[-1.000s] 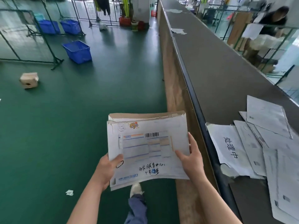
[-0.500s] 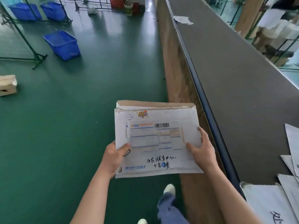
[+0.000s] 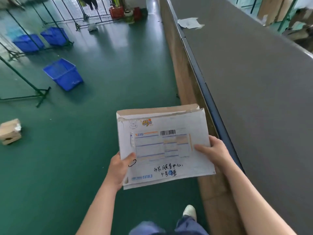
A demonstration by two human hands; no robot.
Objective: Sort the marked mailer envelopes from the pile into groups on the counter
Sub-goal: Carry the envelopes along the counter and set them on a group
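Observation:
I hold a small stack of mailer envelopes (image 3: 169,150) flat in front of me, above the green floor and just left of the counter. The top one is white with an EMS label, a barcode and black handwriting; a brown envelope edge shows behind it. My left hand (image 3: 118,168) grips the stack's lower left edge, thumb on top. My right hand (image 3: 213,151) grips the right edge, thumb lying across the label. The long grey counter (image 3: 254,99) runs along my right side.
A torn white paper (image 3: 189,23) lies far up the counter. On the floor to the left are blue baskets (image 3: 63,74), green metal rack legs (image 3: 33,92) and a small cardboard box (image 3: 10,131). My shoe (image 3: 189,212) shows below the stack.
I have walked forward along the counter with the stack in both hands. The pile of envelopes on the counter at the right has passed out of view.

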